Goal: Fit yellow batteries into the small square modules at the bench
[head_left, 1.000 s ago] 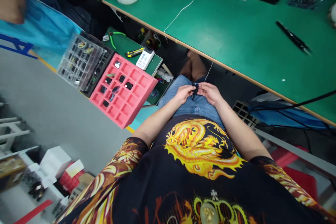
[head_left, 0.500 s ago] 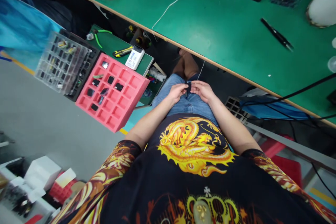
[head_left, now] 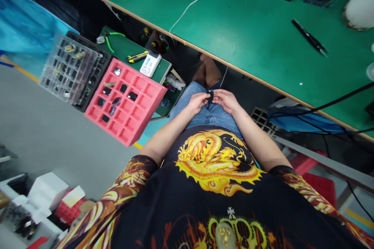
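Note:
Both hands meet over my lap, above the blue denim shorts (head_left: 187, 103). My left hand (head_left: 199, 102) pinches a small black part (head_left: 210, 95), whose exact kind is too small to tell. From the other side my right hand (head_left: 225, 100) closes its fingertips at the part's edge, on a thin, light-coloured piece that I cannot make out. A white wire (head_left: 224, 78) hangs just beyond the hands, and whether it joins the part is unclear.
To the left, a pink compartment tray (head_left: 124, 134) carries several small black parts, beside clear stacked trays (head_left: 52, 81). Green-handled pliers (head_left: 109, 42), a yellow cutter (head_left: 136, 57) and a white box (head_left: 150, 64) lie behind it. Black tweezers (head_left: 309, 38) rest on the green bench (head_left: 248, 27).
Almost nothing differs. The view has shifted very slightly, while both hands keep the same hold on the small black part.

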`<state>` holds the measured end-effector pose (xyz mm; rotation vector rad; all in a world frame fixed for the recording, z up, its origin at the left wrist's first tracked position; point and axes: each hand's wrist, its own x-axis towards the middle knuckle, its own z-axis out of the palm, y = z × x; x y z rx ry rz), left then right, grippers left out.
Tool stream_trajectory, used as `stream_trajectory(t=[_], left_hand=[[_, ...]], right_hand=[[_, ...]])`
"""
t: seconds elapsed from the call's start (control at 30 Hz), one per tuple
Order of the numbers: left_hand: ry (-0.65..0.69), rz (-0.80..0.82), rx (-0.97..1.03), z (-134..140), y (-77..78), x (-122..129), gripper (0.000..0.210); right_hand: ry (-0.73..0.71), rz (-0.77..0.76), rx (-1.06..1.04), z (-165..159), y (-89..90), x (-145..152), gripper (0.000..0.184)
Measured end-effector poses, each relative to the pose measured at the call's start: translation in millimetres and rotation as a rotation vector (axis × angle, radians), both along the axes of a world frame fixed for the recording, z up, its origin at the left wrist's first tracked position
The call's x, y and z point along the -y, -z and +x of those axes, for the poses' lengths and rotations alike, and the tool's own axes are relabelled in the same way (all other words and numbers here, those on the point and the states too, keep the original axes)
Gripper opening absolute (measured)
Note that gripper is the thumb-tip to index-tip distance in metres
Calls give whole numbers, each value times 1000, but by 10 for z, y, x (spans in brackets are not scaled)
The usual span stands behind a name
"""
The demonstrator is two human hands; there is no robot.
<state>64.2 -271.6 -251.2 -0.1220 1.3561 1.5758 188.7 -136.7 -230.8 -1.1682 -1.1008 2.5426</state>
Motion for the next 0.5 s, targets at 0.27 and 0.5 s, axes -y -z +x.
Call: stream_trajectory(t=[0.27,0.5], left_hand=[[-3,-2,3,-1,-2,-4,33],[-4,-6,4,-2,-16,-3,34]], right_hand=[[7,-1,9,2,-14,1,13],[3,-2,17,-3,-18,-5,13]])
